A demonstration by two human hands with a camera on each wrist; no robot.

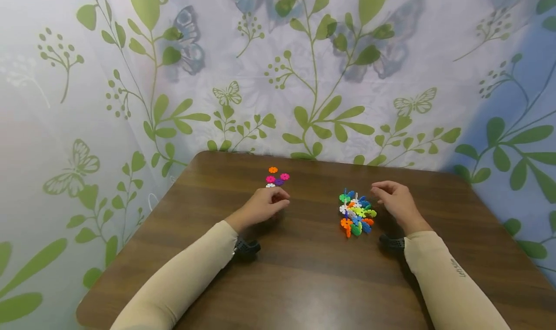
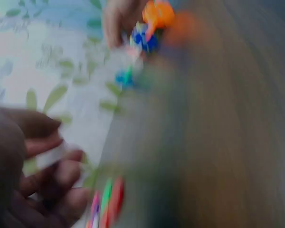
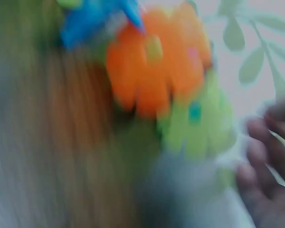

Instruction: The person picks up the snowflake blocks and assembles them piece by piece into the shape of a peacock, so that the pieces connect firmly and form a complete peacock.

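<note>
Toward the right of the table, a cluster of joined flower-shaped plastic discs (image 1: 357, 213) lies in orange, green, blue, white and yellow. My right hand (image 1: 396, 202) hovers just beyond its right side, fingers loosely bent and holding nothing visible. In the right wrist view, an orange disc (image 3: 147, 71) and a lime-green disc (image 3: 199, 121) of the cluster fill the middle, left of the fingers (image 3: 259, 152). My left hand (image 1: 262, 207) is relaxed and loosely curled, close in front of several loose discs. In the left wrist view, thumb and fingers (image 2: 69, 173) are parted and blurred.
Behind the left hand lie loose discs, among them an orange one (image 1: 272, 170), a pink one (image 1: 284, 176) and a purple one (image 1: 279, 181). The brown wooden table (image 1: 304, 272) ends at a leaf-and-butterfly patterned curtain (image 1: 269, 103). Dark straps (image 1: 247, 249) circle both wrists.
</note>
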